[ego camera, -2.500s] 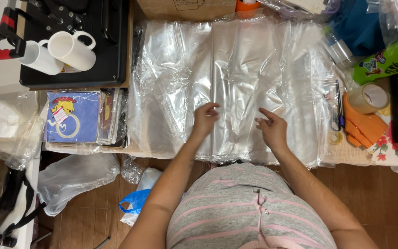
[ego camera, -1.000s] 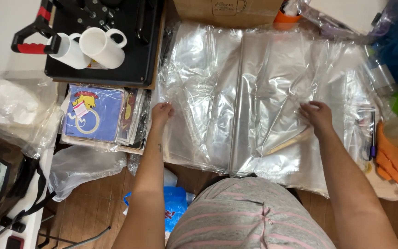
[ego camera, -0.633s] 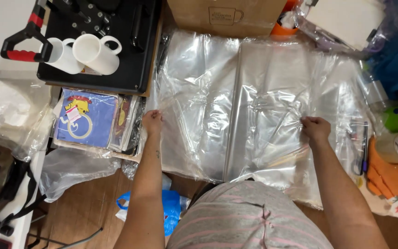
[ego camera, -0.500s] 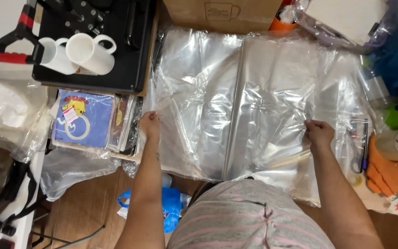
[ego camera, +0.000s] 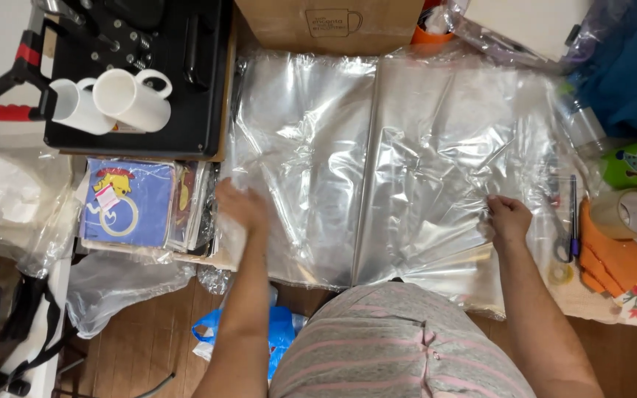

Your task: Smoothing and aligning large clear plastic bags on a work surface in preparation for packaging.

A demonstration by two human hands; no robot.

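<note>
- The clear plastic sheet (ego camera: 377,162) lies spread flat over the table, from the cardboard box (ego camera: 329,22) at the far edge to the near edge by the person's body.
- Left hand (ego camera: 241,206): blurred, resting on the sheet's left edge; I cannot tell whether it pinches the film or only presses it.
- Right hand (ego camera: 509,219): fingers closed on a gathered fold of the sheet near its right edge.
- Judgement: to handle the film well, keep both hands level and pull outward evenly, so the creases around the centre seam flatten without tearing.
- Judgement: keep the right edge off the pen (ego camera: 573,214) and tape roll (ego camera: 628,214) just beside it, since thin film snags easily.
- Containers: the black tray (ego camera: 186,110) at far left carries two white mugs (ego camera: 112,102) lying on their sides; nothing is seen inside them.
- The cardboard box is seen from the side; its contents are hidden.
- A blue bag (ego camera: 278,332) lies on the floor below; its contents are hidden.
</note>
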